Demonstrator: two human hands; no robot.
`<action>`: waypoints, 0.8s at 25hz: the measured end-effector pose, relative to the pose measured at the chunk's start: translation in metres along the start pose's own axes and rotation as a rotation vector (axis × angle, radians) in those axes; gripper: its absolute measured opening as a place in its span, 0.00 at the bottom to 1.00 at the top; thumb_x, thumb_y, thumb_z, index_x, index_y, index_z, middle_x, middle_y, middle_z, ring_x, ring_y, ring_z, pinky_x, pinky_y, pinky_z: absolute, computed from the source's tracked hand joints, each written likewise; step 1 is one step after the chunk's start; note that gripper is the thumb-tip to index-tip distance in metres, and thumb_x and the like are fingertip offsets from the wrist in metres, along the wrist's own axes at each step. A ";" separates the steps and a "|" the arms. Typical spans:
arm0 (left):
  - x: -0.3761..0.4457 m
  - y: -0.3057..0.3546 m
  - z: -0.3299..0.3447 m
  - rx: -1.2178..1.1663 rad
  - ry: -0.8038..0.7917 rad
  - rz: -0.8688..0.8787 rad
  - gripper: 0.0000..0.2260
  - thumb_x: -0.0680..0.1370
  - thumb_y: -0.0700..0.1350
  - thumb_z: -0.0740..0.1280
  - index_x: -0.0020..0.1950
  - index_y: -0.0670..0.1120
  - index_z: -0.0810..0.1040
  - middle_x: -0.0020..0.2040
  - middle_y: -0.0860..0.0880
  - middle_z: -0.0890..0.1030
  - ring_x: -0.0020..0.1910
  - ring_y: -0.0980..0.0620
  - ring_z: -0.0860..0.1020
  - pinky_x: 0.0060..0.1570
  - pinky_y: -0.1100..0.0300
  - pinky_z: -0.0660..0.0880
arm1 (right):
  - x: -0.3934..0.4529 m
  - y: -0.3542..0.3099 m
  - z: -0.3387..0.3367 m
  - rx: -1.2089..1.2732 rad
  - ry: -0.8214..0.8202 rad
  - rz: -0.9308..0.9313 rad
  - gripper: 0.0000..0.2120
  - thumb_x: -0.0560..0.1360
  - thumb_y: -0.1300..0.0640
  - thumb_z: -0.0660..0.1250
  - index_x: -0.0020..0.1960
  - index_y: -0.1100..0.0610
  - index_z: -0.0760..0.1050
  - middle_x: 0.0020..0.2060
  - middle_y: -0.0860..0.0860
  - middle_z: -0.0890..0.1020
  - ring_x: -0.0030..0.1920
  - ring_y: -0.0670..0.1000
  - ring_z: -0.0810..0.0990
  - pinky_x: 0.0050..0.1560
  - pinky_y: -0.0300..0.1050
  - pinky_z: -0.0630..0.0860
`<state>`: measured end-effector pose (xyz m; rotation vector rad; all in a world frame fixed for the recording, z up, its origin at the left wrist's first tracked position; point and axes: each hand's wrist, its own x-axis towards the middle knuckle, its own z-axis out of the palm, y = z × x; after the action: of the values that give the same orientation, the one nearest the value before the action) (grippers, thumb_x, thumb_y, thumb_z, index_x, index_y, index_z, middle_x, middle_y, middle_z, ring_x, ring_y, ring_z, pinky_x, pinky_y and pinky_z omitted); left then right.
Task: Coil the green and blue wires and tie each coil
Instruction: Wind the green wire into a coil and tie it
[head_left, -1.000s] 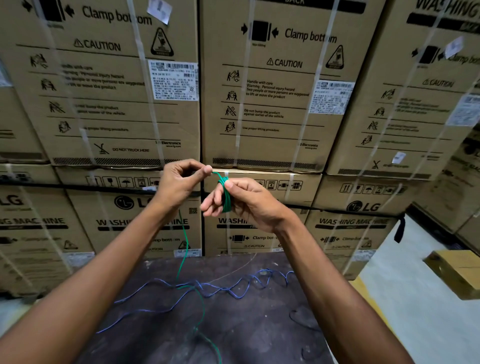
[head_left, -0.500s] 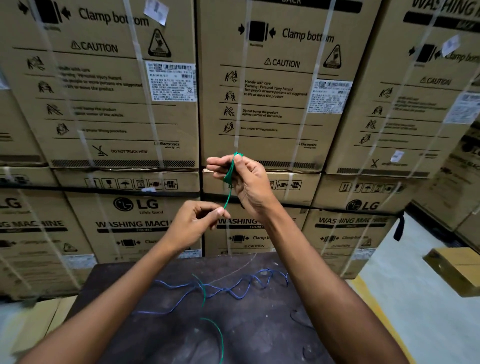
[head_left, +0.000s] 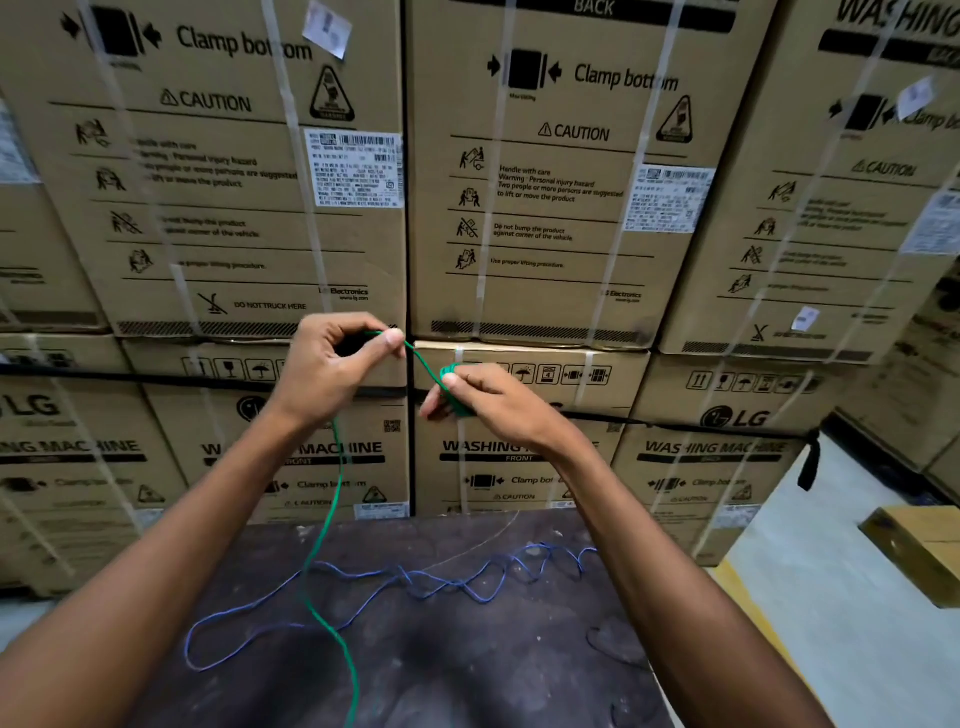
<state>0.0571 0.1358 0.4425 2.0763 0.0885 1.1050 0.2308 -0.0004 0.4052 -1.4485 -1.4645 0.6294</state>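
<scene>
Green wire (head_left: 332, 499): one, held up in the air between both hands. Blue wire (head_left: 415, 584): one, lying loose in kinked loops across the dark table (head_left: 467, 665), uncoiled, untouched. Two hands in view, two bare forearms.

Right hand (head_left: 488, 400) grips a small green coil (head_left: 451, 387) wound round its fingers, thumb pressed on top. Left hand (head_left: 332, 364) pinches the green wire between thumb and forefinger, just beside the coil; a short taut stretch joins the two. From the left hand the slack drops behind the wrist, crosses over the blue wire on the table and runs off the bottom edge.

Against half a second ago: the left hand has come up from below to the level of the right; the right hand has come down from its raised position. Hands now sit close, side by side. More slack is off the table. Blue wire has kept much the same place.

Hard to make out: the number of turns in the coil, hidden by the right fingers. The green wire's free end is cut off below. One thin pale strand (head_left: 478, 540) on the table, kind unclear.

Behind: stacked cardboard boxes (head_left: 545, 208), strapped, printed as washing machines. One smaller box (head_left: 919, 551) on the floor, right, partly cut off.
</scene>
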 end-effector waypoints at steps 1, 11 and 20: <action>0.006 0.000 0.000 -0.007 0.003 -0.006 0.08 0.80 0.36 0.69 0.42 0.35 0.83 0.33 0.61 0.82 0.32 0.66 0.76 0.38 0.72 0.70 | -0.003 -0.004 0.001 0.061 -0.075 0.005 0.22 0.87 0.60 0.50 0.54 0.74 0.77 0.52 0.69 0.83 0.49 0.59 0.83 0.53 0.47 0.81; -0.006 -0.037 0.030 -0.371 -0.026 -0.390 0.04 0.79 0.43 0.70 0.49 0.44 0.85 0.38 0.50 0.83 0.38 0.54 0.78 0.42 0.61 0.74 | -0.007 -0.048 0.004 0.662 -0.186 -0.215 0.21 0.87 0.61 0.48 0.53 0.66 0.79 0.52 0.65 0.82 0.50 0.58 0.84 0.55 0.47 0.82; -0.052 -0.023 0.044 -0.168 -0.237 -0.226 0.09 0.82 0.40 0.67 0.46 0.42 0.86 0.30 0.51 0.78 0.30 0.57 0.73 0.35 0.64 0.70 | 0.020 -0.033 0.004 0.608 0.253 -0.305 0.20 0.87 0.60 0.50 0.58 0.69 0.78 0.57 0.68 0.82 0.57 0.62 0.82 0.63 0.52 0.78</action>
<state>0.0637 0.1055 0.3774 1.9747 0.1066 0.7018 0.2151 0.0142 0.4375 -0.7818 -1.1286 0.6045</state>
